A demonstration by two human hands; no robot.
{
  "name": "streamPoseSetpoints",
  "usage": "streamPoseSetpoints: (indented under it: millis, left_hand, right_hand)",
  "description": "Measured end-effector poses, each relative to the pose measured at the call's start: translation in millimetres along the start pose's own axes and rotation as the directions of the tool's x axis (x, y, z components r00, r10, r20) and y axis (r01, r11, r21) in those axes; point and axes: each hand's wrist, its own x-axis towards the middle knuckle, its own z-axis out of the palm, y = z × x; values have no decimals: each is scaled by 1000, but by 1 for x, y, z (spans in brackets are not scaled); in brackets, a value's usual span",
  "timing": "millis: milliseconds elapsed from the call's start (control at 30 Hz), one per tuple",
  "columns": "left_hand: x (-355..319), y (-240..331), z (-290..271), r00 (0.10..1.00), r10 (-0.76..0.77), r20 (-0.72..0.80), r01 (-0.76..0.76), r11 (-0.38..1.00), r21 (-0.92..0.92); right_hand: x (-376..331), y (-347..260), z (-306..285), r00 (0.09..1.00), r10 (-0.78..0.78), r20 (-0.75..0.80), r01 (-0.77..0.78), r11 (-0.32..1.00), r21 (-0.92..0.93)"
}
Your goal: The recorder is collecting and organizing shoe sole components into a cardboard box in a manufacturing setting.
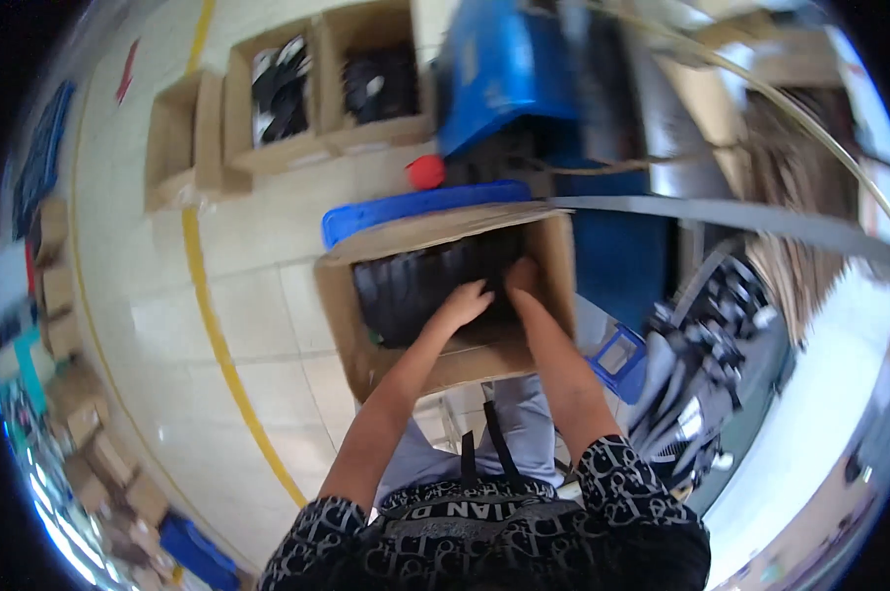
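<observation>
In front of me stands an open cardboard box (553, 246) with rows of dark, shiny black items (406, 286) inside; blur hides their exact kind. Both my arms reach down into it. My left hand (463, 304) is over the black items near the middle, fingers slightly bent and apart, with nothing visible in them. Beside the right inner wall, my right hand (522, 277) dips into shadow, close to the end of the black items. Its fingertips are hidden, so I cannot make out whether it grips anything.
Beyond the box lie a blue plastic strip-like tray (415, 209) and a red round object (426, 172). Farther off stand cardboard boxes (238, 158) with black parts. A blue bin (509, 74) is at the back, and a heap of black and grey parts (701, 355) lies to the right.
</observation>
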Motion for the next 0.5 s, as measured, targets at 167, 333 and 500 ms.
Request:
streamPoseSetpoints:
  millis: [167,333,500]
  left_hand:
    - [-144,17,-39,989,-57,-139,23,972,-236]
    - [-220,10,-60,982,5,-189,-47,974,-220]
    - [-220,98,-58,989,80,-123,-109,963,-246]
  right_hand:
    - [-137,-49,-111,927,-373,-44,364,863,350]
    - [-332,-34,-293,781,-369,-505,593,692,411]
    - [-385,72,-342,662,-2,-750,150,980,130]
